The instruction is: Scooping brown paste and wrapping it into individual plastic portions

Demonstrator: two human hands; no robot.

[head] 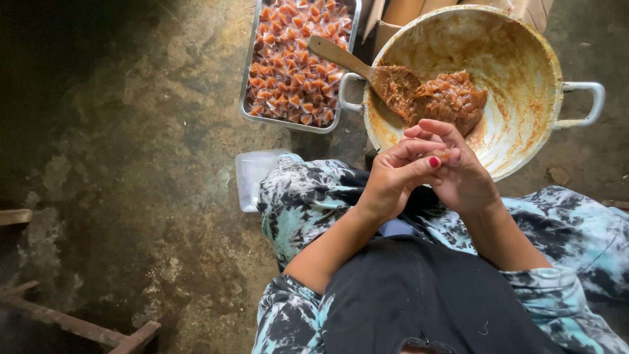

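Over the lap, both hands meet: the left hand (393,180) and right hand (462,174) press their fingertips together, pinched on a small brown lump (443,156). At twelve o'clock from them sits a big two-handled pan (531,118) with brown paste (445,98) and a wooden spoon (341,58). At ten o'clock lies a metal tray (249,65) of wrapped orange sweets (291,72); a clear plastic tub (252,177) stands at nine.

A single head-worn camera looks steeply down from close above the seated person's lap (419,288), facing forward over the knees to the concrete floor (151,164). The clasped hands sit near frame centre, the large pan (524,124) at upper right, the metal tray (252,78) at top centre.
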